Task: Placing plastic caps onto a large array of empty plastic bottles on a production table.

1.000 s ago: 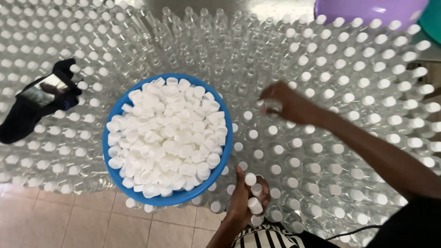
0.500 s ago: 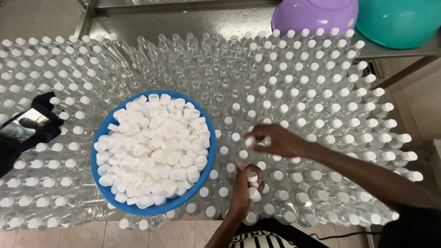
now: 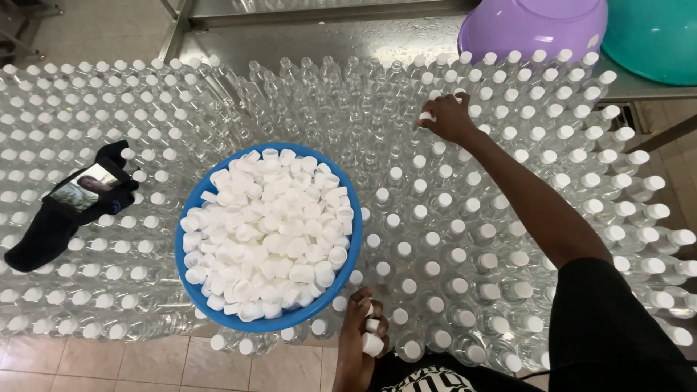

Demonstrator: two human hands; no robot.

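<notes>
A blue bowl heaped with white caps rests on top of a wide field of clear plastic bottles. Most bottles at the left and right wear white caps; those in the far middle stand uncapped. My right hand reaches far across the bottles and pinches a white cap over a bottle neck. My left hand stays close to my body at the bowl's near right edge, clutching several white caps.
A phone in a black sock-like holder lies on the bottles at left. A purple basin and a teal basin sit on a wet steel table behind. Tiled floor shows at the near edge.
My right hand has moved from beside my left hand out to the far bottles, carrying a cap. The view has tilted so more of the steel table shows.
</notes>
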